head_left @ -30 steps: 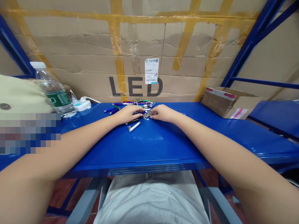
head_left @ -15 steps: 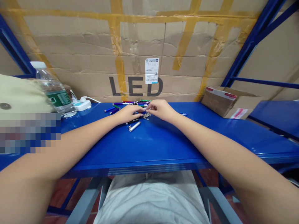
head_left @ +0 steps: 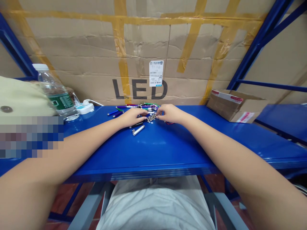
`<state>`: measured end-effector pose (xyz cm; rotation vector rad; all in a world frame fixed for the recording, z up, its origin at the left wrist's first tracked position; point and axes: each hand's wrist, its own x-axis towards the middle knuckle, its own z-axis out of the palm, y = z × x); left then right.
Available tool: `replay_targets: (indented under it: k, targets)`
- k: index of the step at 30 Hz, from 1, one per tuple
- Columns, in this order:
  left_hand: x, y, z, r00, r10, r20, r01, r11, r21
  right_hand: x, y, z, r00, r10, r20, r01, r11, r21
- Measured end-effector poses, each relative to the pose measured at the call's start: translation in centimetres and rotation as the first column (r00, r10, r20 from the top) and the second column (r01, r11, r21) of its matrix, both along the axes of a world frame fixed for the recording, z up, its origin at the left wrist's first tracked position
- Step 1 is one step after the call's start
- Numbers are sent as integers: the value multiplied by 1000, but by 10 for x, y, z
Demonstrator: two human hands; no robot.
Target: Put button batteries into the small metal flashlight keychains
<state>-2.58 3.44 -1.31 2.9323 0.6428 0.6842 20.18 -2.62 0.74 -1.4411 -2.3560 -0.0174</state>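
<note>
Many small silvery discs [head_left: 151,118] lie loose on the blue table [head_left: 153,150], clustered between the two hands; we read no clear change in the patch. Main delta vs half a second ago: right hand [head_left: 170,113] is back toward its own side. Back then we had its fingertips right by the left fingers, over the discs; now they're at the patch's right edge, with a visible gap between the hands. Left hand [head_left: 131,117] matches the earlier frame, at the patch's left edge. Right thumb and index curl toward each other, tips close; we can't tell if they pinch a disc. Left thumb and index stand apart at the tips; we can't tell what, if anything, they grip. Under the right hand we now get more of a red item [head_left: 169,123], too small to ID. Silver tube [head_left: 138,130] and black pen [head_left: 136,125] are near the left hand, on our side of it, unmoved. Pile of coloured pens [head_left: 141,106] sits beyond the hands. Bottle [head_left: 59,99], power strip [head_left: 84,108] and small carton [head_left: 223,105]: same spots as before.
</note>
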Motion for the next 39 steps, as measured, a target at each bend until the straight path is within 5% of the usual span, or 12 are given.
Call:
replay_targets:
  k: [4, 11, 20, 25, 30, 39]
  targets:
    - [0, -1, 0, 1000, 8, 9, -8, 1000, -12, 8, -4, 8, 992, -78, 96, 96, 977, -193]
    - [-1, 1, 0, 1000, 15, -12, -15, 1000, 18, 13, -6, 14, 967, -115, 228, 183, 933, -309]
    - [-1, 0, -1, 1000, 17, 3, -17, 999, 29, 5, -7, 12, 959, -121, 257, 162, 976, -144]
    - [-1, 2, -1, 1000, -16, -1, 16, 999, 36, -4, -8, 7, 997, -62, -54, 54, 989, -135]
    - [0, 0, -1, 1000, -28, 9, 28, 999, 27, -14, -4, -1, 860, -23, -510, -42, 992, -117]
    - [0, -3, 0, 999, -36, 26, 36, 999, 13, -20, 5, -16, 863, 45, -504, -69, 997, -29]
